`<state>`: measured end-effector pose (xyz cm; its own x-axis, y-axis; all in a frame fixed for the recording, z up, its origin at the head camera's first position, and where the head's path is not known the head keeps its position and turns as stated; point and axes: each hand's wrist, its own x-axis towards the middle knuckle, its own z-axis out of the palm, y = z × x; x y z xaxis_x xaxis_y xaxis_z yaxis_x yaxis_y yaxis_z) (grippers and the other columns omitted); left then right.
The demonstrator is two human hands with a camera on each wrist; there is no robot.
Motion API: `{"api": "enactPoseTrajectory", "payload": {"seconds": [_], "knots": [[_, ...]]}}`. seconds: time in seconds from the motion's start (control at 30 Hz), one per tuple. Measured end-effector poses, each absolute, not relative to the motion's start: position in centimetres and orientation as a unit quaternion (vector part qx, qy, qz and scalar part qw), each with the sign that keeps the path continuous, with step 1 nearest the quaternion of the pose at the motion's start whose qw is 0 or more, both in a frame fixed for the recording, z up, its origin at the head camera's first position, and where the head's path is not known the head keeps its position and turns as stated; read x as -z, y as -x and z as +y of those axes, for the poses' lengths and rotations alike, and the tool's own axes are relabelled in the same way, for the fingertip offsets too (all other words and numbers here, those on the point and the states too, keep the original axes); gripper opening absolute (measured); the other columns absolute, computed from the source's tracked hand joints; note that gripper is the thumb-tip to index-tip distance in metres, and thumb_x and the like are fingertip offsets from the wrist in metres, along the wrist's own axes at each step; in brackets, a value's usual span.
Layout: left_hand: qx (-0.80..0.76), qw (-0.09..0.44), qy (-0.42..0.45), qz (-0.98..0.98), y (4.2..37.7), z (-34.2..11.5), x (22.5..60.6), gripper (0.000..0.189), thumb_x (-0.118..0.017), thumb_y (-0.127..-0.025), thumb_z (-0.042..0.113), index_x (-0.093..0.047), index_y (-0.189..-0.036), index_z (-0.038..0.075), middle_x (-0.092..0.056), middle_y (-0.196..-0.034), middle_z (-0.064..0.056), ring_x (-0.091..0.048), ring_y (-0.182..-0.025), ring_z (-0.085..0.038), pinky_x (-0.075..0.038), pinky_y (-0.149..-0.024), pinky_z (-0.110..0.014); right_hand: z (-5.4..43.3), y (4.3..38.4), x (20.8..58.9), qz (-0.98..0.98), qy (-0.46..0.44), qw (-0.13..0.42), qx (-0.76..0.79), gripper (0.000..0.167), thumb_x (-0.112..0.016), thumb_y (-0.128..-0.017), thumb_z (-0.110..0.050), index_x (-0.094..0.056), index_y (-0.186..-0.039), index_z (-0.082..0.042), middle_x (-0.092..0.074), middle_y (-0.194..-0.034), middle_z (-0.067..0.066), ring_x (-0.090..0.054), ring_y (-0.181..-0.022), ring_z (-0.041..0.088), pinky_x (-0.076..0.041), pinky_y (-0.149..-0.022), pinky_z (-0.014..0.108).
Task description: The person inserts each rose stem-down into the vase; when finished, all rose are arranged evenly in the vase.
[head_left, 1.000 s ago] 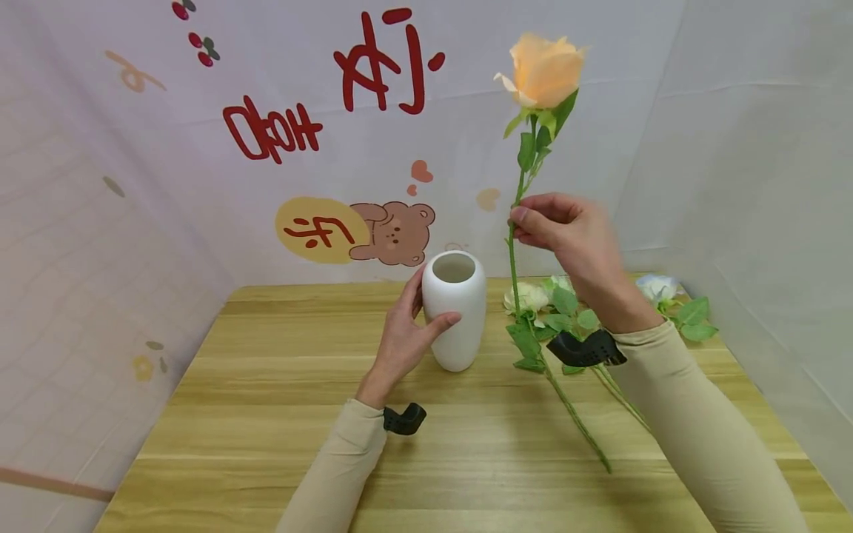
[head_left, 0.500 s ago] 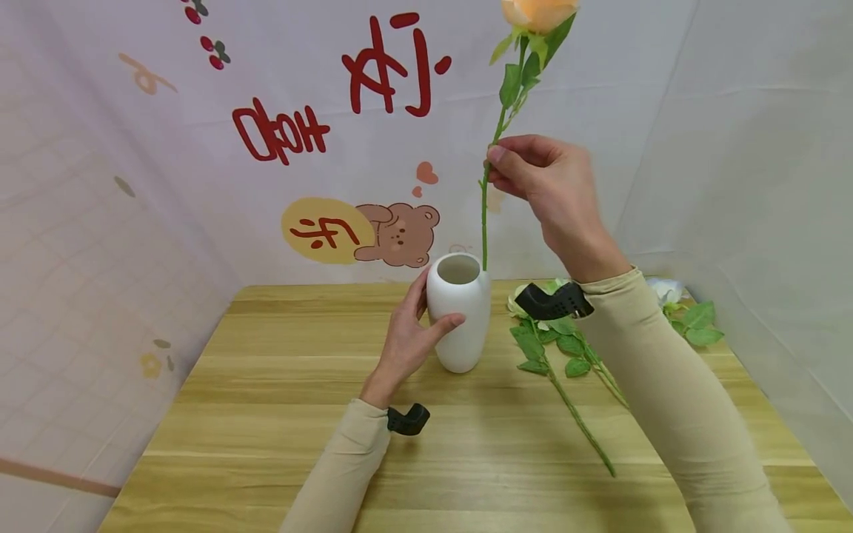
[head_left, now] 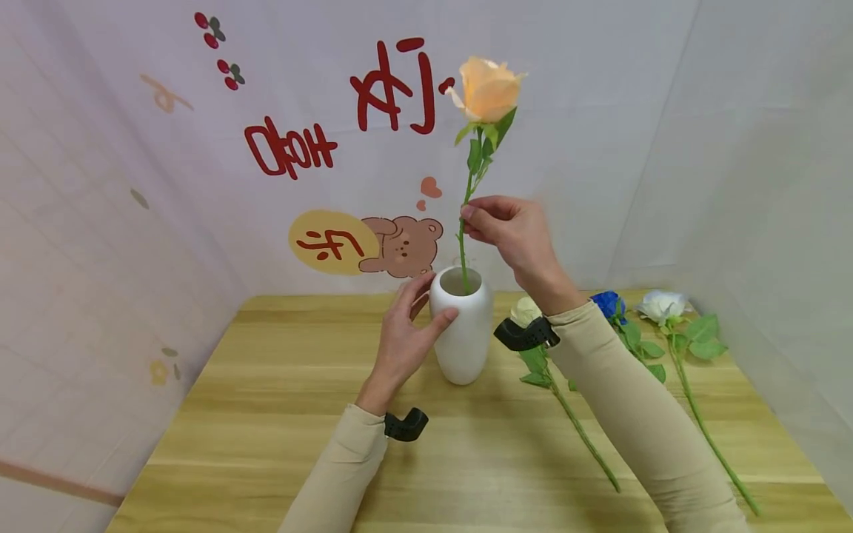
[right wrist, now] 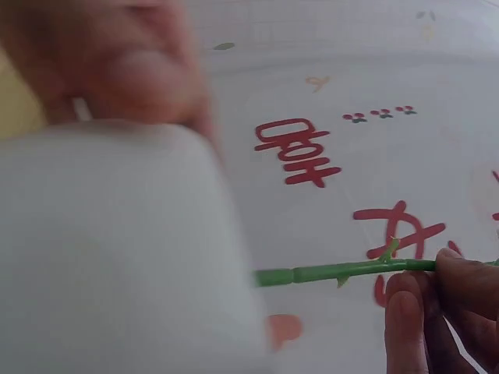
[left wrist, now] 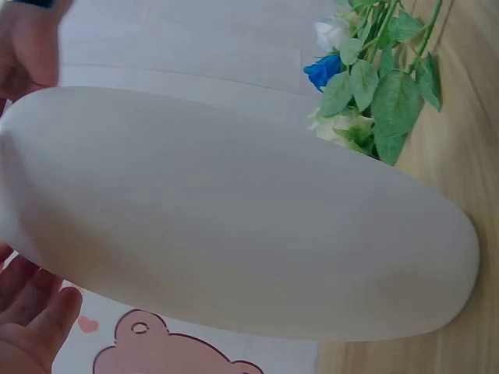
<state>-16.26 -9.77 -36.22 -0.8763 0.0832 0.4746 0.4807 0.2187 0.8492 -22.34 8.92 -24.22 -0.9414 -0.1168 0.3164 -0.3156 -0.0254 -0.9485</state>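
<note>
A white vase [head_left: 463,340] stands upright on the wooden table. My left hand [head_left: 403,342] holds its left side near the top, thumb across the front and fingers around the back. Above it, my right hand [head_left: 512,231] pinches the green stem of a peach rose [head_left: 489,92] between thumb and fingers. The stem's lower end is inside the vase's mouth, and its tip is hidden there. In the right wrist view, the stem [right wrist: 351,269] runs from the fingers to behind the blurred vase [right wrist: 117,249]. The left wrist view is mostly filled by the vase [left wrist: 234,210].
To the right lie a cream flower [head_left: 525,311], a blue rose [head_left: 608,305] and a white rose [head_left: 663,306], with leafy stems toward the front. My right forearm partly covers them. A printed cloth [head_left: 566,148] hangs behind the table [head_left: 300,370].
My right hand has moved left with the rose, rising and then lowering, so the stem has gone from beside the vase into its mouth. My left hand has stayed on the vase.
</note>
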Motion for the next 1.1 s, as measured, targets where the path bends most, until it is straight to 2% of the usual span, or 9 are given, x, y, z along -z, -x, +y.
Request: {"api": "enactPoseTrajectory", "payload": {"seconds": [0.23, 0.4, 0.7, 0.9, 1.1], "knots": [[0.594, 0.183, 0.171, -0.765, 16.2, -9.5, 35.8, 0.060, -0.084, -0.090, 0.021, -0.056, -0.141, 0.005, -0.054, -0.137, -0.009, -0.056, -0.128, -0.023, -0.050, -0.109, -0.032, 9.1, 21.5, 27.7, -0.754, -0.149, 0.050, -0.638, 0.032, -0.075, -0.098, -0.027, -0.077, -0.116, -0.002, -0.075, -0.106, 0.012, -0.069, -0.101, 0.023, -0.058, -0.097, 0.040], [0.600, 0.190, 0.175, -0.757, 16.3, -9.5, 36.0, 0.059, -0.084, -0.090, 0.019, -0.057, -0.140, 0.005, -0.055, -0.136, -0.010, -0.056, -0.127, -0.023, -0.050, -0.109, -0.032, 9.2, 20.8, 28.8, -0.780, -0.141, 0.042, -0.609, 0.031, -0.074, -0.097, -0.032, -0.079, -0.116, -0.007, -0.076, -0.112, 0.009, -0.065, -0.110, 0.022, -0.053, -0.099, 0.044], [0.600, 0.187, 0.171, -0.759, 16.1, -9.4, 36.2, 0.059, -0.084, -0.090, 0.017, -0.056, -0.141, 0.003, -0.055, -0.136, -0.010, -0.057, -0.129, -0.025, -0.050, -0.109, -0.032, 9.3, 20.5, 30.3, -0.786, -0.140, 0.022, -0.602, 0.031, -0.074, -0.096, -0.030, -0.079, -0.116, -0.007, -0.075, -0.115, 0.006, -0.064, -0.113, 0.020, -0.053, -0.097, 0.039], [0.603, 0.189, 0.175, -0.755, 16.2, -9.4, 36.3, 0.060, -0.084, -0.090, 0.017, -0.056, -0.141, 0.003, -0.054, -0.137, -0.011, -0.057, -0.130, -0.025, -0.050, -0.109, -0.031, 9.4, 20.8, 30.9, -0.774, -0.119, -0.002, -0.622, 0.034, -0.077, -0.094, -0.031, -0.078, -0.118, -0.008, -0.073, -0.120, 0.004, -0.062, -0.117, 0.020, -0.052, -0.100, 0.042], [0.609, 0.189, 0.178, -0.749, 16.3, -9.4, 36.5, 0.060, -0.084, -0.090, 0.015, -0.056, -0.142, 0.004, -0.054, -0.137, -0.011, -0.056, -0.131, -0.025, -0.049, -0.110, -0.031, 9.9, 20.6, 31.6, -0.746, -0.105, -0.043, -0.656, 0.046, -0.074, -0.097, -0.033, -0.068, -0.132, -0.004, -0.066, -0.133, 0.009, -0.056, -0.127, 0.024, -0.046, -0.110, 0.043]]}}
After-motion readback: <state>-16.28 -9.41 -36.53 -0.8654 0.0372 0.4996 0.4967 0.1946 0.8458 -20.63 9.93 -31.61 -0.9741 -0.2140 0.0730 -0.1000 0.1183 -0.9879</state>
